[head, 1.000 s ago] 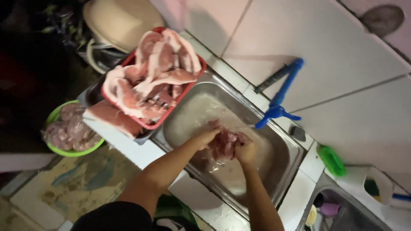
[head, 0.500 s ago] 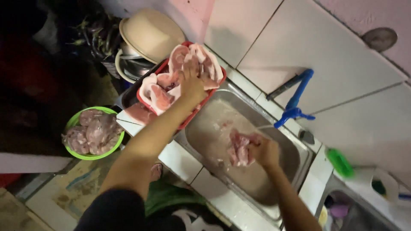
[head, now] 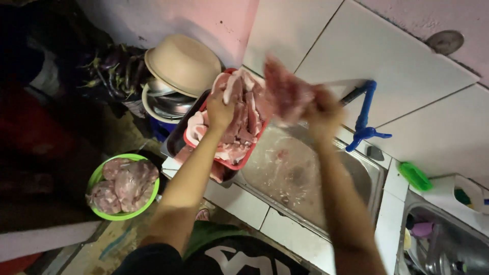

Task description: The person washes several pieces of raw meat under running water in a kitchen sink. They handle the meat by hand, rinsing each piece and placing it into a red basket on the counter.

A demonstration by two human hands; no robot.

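My right hand [head: 322,113] is raised above the steel sink [head: 310,178] and grips a blurred piece of raw pink meat [head: 286,91]. My left hand [head: 220,109] rests on the pile of raw meat slices [head: 239,122] in the red tray [head: 224,162] at the sink's left side. The held piece hangs near the tray's far right corner. A blue tap [head: 362,119] juts from the tiled wall to the right of my right hand.
A green bowl [head: 122,186] of raw meat sits low at the left. A beige bowl [head: 182,63] lies upturned on stacked metal basins behind the tray. A green brush [head: 415,175] and a second sink [head: 443,239] with utensils are at the right.
My right hand has lifted the meat out of the sink basin, up and toward the tray. My left hand stays on the meat pile in the tray.
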